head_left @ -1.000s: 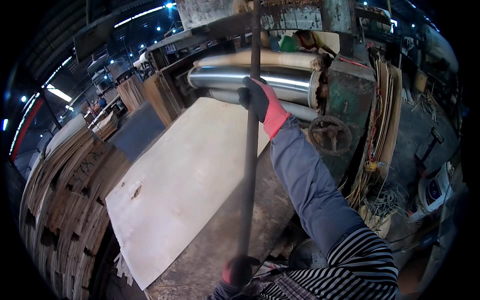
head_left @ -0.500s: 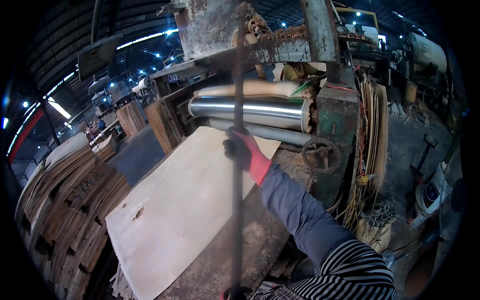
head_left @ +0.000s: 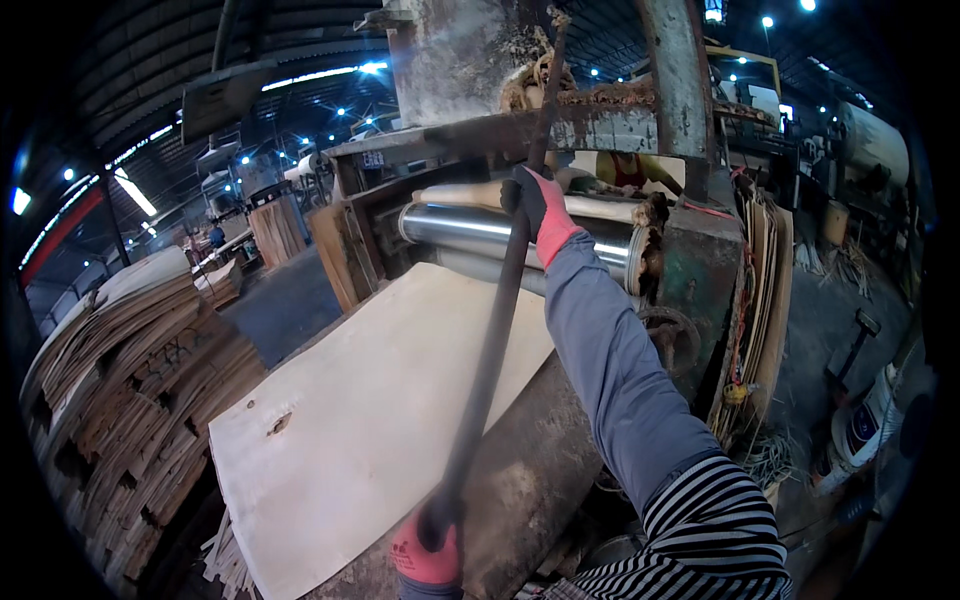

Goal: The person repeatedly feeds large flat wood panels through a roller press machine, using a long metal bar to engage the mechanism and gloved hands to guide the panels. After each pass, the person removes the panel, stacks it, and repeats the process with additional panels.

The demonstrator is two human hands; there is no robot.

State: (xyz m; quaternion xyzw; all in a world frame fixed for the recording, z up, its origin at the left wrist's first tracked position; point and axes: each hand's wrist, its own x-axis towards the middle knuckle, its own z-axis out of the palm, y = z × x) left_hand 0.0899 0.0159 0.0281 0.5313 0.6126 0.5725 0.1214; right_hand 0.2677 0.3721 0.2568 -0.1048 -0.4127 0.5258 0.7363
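Observation:
A long dark pole point(head_left: 492, 370) slants across the view from the lower middle up toward the machine. My right hand point(head_left: 543, 213), in a black and pink glove, is closed around its upper part in front of the rollers. Near the lower edge my left hand point(head_left: 430, 548), gloved alike, is wrapped around its lower end. Behind the pole, a pale veneer sheet point(head_left: 350, 400) with a small brown knot hole lies on a worn table point(head_left: 540, 470). The sheet's far edge reaches the shiny metal roller point(head_left: 460, 228); the pole and my right arm cover part of both.
Uneven stacks of veneer point(head_left: 140, 400) stand at the left. Right of the rollers are a handwheel point(head_left: 672, 335), a green machine frame point(head_left: 700, 262) and upright veneer sheets point(head_left: 765, 310). A white bucket point(head_left: 865, 425) stands farther right. Behind the machine is a partly hidden person point(head_left: 635, 172).
The pole has gone from upright to slanted, its top now farther right. My right hand has moved up and toward the rollers; my left hand has come further into view at the pole's lower end.

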